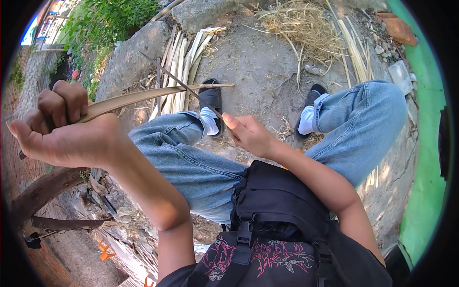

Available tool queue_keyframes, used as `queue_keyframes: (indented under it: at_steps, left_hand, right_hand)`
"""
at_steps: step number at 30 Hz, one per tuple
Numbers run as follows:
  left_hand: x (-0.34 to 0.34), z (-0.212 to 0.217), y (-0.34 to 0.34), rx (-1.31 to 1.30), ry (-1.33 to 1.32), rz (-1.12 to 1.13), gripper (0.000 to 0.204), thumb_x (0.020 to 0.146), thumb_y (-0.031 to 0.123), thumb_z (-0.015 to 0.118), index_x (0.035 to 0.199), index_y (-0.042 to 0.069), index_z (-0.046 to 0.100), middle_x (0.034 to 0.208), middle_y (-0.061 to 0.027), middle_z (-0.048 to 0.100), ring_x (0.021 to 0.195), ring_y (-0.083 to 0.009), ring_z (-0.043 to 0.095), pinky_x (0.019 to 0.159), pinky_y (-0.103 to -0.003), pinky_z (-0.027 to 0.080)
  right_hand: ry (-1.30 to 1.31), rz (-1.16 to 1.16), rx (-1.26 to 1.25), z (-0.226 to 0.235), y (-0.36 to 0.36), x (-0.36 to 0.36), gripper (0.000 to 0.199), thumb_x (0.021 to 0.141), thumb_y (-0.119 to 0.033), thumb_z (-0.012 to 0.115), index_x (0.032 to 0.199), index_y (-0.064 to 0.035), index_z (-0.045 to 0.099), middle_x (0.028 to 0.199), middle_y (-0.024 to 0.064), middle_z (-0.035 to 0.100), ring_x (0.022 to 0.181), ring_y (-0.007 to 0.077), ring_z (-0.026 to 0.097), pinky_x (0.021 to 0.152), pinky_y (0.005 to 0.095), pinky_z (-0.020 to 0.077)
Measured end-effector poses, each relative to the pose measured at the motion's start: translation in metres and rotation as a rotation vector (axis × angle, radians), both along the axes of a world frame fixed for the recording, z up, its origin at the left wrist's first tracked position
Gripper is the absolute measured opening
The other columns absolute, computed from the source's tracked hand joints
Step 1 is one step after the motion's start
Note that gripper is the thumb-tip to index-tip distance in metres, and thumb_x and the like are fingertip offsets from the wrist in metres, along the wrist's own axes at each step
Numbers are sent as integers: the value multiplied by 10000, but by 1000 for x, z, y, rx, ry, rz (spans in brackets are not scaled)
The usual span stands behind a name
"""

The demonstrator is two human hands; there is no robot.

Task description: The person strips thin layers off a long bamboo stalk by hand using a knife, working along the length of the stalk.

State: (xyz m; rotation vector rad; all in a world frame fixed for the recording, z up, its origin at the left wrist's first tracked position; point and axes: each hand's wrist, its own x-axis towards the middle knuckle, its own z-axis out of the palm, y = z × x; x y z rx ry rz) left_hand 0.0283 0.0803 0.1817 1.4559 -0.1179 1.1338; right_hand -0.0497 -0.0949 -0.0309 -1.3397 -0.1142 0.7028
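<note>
left hand (pixel 67 129) fisted tight round a long dry palm-leaf strip (pixel 143 95), raised level across the knees, while right hand (pixel 248 134) pinches a thin dark blade (pixel 186 86) slanted against it, likely for splitting; cut strips (pixel 184 62) piled beyond.

- Light blue jeans (pixel 191 162), cuffs rolled at ankles
- White socks (pixel 209 119) w/ black slip-on shoes (pixel 212 98)
- Black tee (pixel 267 260) w/ pink & white graphic print
- Black chest bag (pixel 277 201), strap w/ plastic buckle (pixel 245 234)
- Forearms bare, no sleeves
</note>
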Motion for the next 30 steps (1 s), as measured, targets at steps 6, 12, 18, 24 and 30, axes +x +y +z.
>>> queue_keyframes:
  at_steps: [6, 12, 18, 24, 30]
  left_hand:
    - [-3, 4, -1, -25, -141, -117, 635, 855, 696, 394, 576, 131, 319, 499, -12, 303, 446, -124, 255, 432, -279, 194]
    - [-1, 13, 48, -109, 94, -895, 531, 843, 605, 504, 691, 97, 525, 621, -68, 419, 539, -177, 378, 560, -298, 289]
    - [-9, 28, 2, -318, 2, -343, 349, 907, 386, 451, 773, 80, 550, 693, -73, 446, 561, -172, 384, 645, -349, 323]
    - [-17, 24, 16, -211, 158, -792, 391, 885, 421, 442, 634, 122, 440, 483, -17, 337, 401, -118, 284, 400, -266, 262]
    - [-12, 21, -8, -200, 24, -288, 400, 856, 424, 487, 573, 166, 370, 432, 34, 226, 374, -73, 176, 350, -241, 148]
  right_hand:
    - [219, 4, -85, -14, -15, 4, 625, 942, -553, 400, 574, -51, 456, 516, -11, 410, 462, 86, 396, 440, 273, 333]
    - [232, -21, -124, -23, -13, 10, 563, 945, -553, 388, 673, -65, 459, 522, 1, 408, 415, 87, 380, 412, 237, 344]
    - [-63, -14, -331, -36, -12, 6, 573, 941, -555, 398, 718, -38, 504, 540, -13, 403, 474, 76, 389, 452, 243, 341]
    - [210, -50, -238, -10, -11, 14, 606, 935, -587, 370, 657, -56, 462, 531, -25, 373, 434, 74, 357, 405, 244, 313]
    - [90, 11, 14, 33, -13, 12, 711, 936, -590, 360, 497, -35, 427, 467, 15, 408, 441, 108, 350, 437, 306, 288]
